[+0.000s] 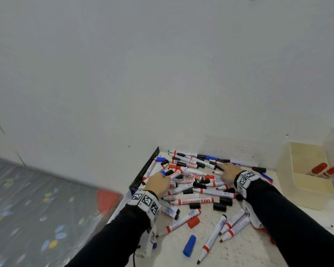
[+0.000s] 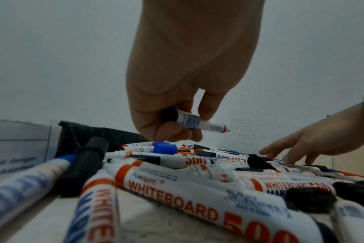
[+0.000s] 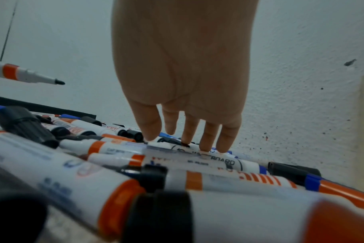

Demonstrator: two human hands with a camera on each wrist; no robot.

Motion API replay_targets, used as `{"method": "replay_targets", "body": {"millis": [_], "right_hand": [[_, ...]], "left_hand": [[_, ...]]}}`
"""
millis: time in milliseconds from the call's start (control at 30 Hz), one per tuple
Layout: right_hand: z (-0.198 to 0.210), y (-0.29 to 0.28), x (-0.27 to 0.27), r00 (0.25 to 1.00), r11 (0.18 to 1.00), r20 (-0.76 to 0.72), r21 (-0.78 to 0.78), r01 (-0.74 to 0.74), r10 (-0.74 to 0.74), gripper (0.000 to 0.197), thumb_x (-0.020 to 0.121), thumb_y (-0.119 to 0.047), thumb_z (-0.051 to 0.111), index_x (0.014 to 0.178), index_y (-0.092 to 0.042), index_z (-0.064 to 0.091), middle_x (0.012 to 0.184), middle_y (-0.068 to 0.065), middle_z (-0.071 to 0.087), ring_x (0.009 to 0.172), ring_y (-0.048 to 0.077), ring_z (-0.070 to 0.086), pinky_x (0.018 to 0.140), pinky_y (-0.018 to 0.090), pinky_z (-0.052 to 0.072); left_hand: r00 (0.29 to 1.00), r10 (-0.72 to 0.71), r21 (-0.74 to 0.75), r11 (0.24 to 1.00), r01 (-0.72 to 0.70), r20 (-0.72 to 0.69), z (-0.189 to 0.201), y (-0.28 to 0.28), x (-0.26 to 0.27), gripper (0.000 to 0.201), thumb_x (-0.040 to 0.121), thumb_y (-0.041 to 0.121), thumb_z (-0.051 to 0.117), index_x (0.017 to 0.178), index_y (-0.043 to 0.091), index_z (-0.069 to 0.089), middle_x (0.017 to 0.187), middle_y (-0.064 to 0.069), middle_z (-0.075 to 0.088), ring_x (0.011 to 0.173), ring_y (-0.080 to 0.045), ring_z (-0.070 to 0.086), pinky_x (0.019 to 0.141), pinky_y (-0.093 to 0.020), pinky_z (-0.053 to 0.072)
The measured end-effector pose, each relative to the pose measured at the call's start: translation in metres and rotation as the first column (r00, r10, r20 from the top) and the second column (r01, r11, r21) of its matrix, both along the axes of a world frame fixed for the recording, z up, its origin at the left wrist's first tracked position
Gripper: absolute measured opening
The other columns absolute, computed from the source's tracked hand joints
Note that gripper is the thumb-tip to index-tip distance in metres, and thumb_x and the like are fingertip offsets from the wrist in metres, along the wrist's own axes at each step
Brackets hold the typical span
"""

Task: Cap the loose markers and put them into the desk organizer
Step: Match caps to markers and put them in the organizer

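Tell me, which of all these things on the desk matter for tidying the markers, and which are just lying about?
Part of the job:
- marker gripped by the left hand
- pile of loose markers under the right hand
- loose caps, such as the blue cap
- desk organizer

Just lying about:
- black strip along the desk edge
- red object beyond the desk

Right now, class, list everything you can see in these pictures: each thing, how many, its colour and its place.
Whiteboard markers: too many to count, white barrels with red, blue or black ends, heaped on the table.
Loose caps: several, black, red and blue, scattered among them.
Desk organizer: one, cream, right of the heap; two red-capped markers inside.
Table: one, pale.
Wall: white, behind.
Left hand: grips an uncapped black-tipped marker above the heap.
Right hand: straight fingers touch markers.
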State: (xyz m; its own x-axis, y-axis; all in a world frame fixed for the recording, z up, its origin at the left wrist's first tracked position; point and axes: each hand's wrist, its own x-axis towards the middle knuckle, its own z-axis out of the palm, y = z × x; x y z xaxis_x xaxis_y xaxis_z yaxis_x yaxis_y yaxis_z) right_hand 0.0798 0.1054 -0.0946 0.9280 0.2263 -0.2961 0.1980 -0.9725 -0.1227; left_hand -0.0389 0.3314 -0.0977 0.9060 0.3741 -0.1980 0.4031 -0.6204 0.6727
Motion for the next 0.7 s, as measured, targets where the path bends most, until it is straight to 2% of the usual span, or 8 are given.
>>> {"method": "replay_targets", "body": {"millis": [100,200,267,333,400,533,633,700], "right_hand": [[-0.001,0.002,0.005,1.000,0.999,0.014,-0.034,0.024,-0.024,0.060,0.092,-0.021,0.043,0.147,-0.030,0.022,0.149,0.010,0.024,0.134,0.034,0.028,0.109,0.039,0.031],[0.000,0.004,0.007,1.000,0.997,0.004,-0.069,0.031,-0.031,0.053,0.092,-0.032,0.044,0.143,-0.033,0.031,0.144,0.012,0.029,0.132,0.034,0.030,0.109,0.042,0.031],[-0.002,0.005,0.009,0.999,0.994,0.008,-0.101,0.036,-0.035,0.047,0.093,-0.040,0.040,0.139,-0.035,0.036,0.141,0.011,0.033,0.130,0.033,0.032,0.109,0.044,0.029],[-0.005,0.005,0.011,0.999,0.990,-0.015,-0.136,0.038,-0.040,0.047,0.094,-0.047,0.035,0.138,-0.032,0.039,0.141,0.010,0.038,0.130,0.031,0.034,0.109,0.044,0.029],[-0.007,0.004,0.014,0.999,0.992,-0.014,-0.116,0.039,-0.041,0.047,0.092,-0.049,0.034,0.133,-0.028,0.046,0.138,0.007,0.046,0.126,0.028,0.040,0.107,0.044,0.032],[0.006,0.004,0.008,0.991,0.988,0.099,0.134,0.077,-0.091,0.028,0.094,-0.031,0.043,0.118,-0.019,0.053,0.115,0.005,0.059,0.104,0.023,0.055,0.096,0.038,0.044],[0.023,0.001,-0.001,0.968,0.923,0.182,0.374,0.094,-0.173,0.010,0.096,-0.020,0.044,0.105,-0.015,0.046,0.101,0.009,0.060,0.087,0.022,0.057,0.081,0.033,0.050],[0.030,-0.001,-0.006,0.965,0.883,0.194,0.464,0.069,-0.178,0.014,0.098,-0.019,0.039,0.110,-0.014,0.044,0.102,0.012,0.059,0.080,0.021,0.054,0.074,0.030,0.046]], "left_hand": [[1.000,0.016,0.006,1.000,-0.016,-0.011,-0.003,-0.001,0.005,0.031,0.095,0.027,0.042,0.066,0.016,0.047,0.065,0.001,0.046,0.062,-0.013,0.045,0.062,-0.024,0.038],[1.000,-0.002,0.006,1.000,0.002,-0.007,-0.004,-0.002,0.007,0.027,0.095,0.026,0.042,0.074,0.014,0.053,0.070,-0.002,0.051,0.064,-0.013,0.046,0.065,-0.024,0.040],[1.000,-0.021,-0.005,1.000,0.021,0.007,-0.004,-0.002,0.007,0.028,0.095,0.026,0.042,0.088,0.007,0.061,0.078,-0.008,0.056,0.067,-0.015,0.047,0.067,-0.024,0.040],[1.000,-0.026,-0.007,1.000,0.026,0.017,-0.003,-0.003,0.006,0.031,0.095,0.025,0.042,0.100,0.003,0.062,0.081,-0.007,0.054,0.070,-0.016,0.048,0.065,-0.023,0.039],[0.999,-0.031,0.006,1.000,0.031,0.031,-0.003,-0.004,0.006,0.030,0.095,0.024,0.042,0.097,0.003,0.063,0.080,-0.005,0.053,0.070,-0.016,0.048,0.066,-0.024,0.040],[0.998,-0.025,0.015,1.000,0.025,0.049,-0.002,-0.009,0.004,0.026,0.096,0.023,0.041,0.079,0.009,0.053,0.071,-0.002,0.050,0.064,-0.013,0.045,0.064,-0.024,0.037],[0.998,-0.037,0.013,0.999,0.037,0.060,0.001,-0.012,0.003,0.026,0.097,0.024,0.040,0.096,0.008,0.061,0.084,-0.004,0.057,0.069,-0.013,0.049,0.062,-0.023,0.038],[0.997,-0.051,0.016,0.999,0.050,0.065,0.004,-0.016,0.001,0.028,0.097,0.024,0.040,0.107,0.008,0.061,0.094,-0.007,0.061,0.078,-0.016,0.054,0.065,-0.023,0.040]]}}
